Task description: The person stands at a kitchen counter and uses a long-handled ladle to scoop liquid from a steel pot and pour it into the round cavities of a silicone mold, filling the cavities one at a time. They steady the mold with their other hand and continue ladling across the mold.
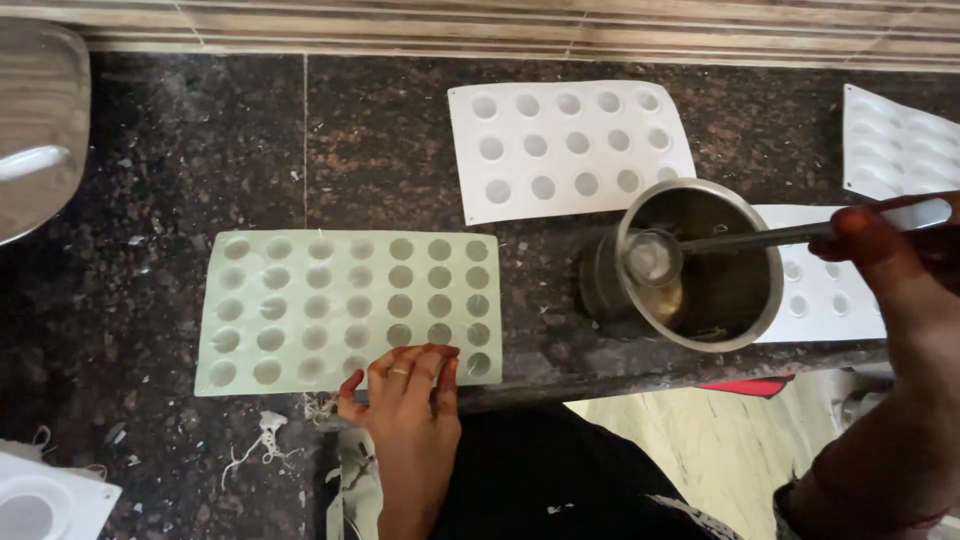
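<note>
Soft, even daylight falls on the dark stone counter [180, 200], casting only faint shadows. Mild glare shines on the steel pot [700, 262] rim and ladle [790, 236]. The right hand [900, 270] near the right edge blurs; corners curve slightly.

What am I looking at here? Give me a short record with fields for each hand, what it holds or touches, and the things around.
Left hand: flat on the near edge of the pale green mould
Right hand: grips a metal ladle
Ladle: bowl lies inside the steel pot
Surface: dark stone counter
Nearby: white mould behind the pot, another white tray under it
</note>
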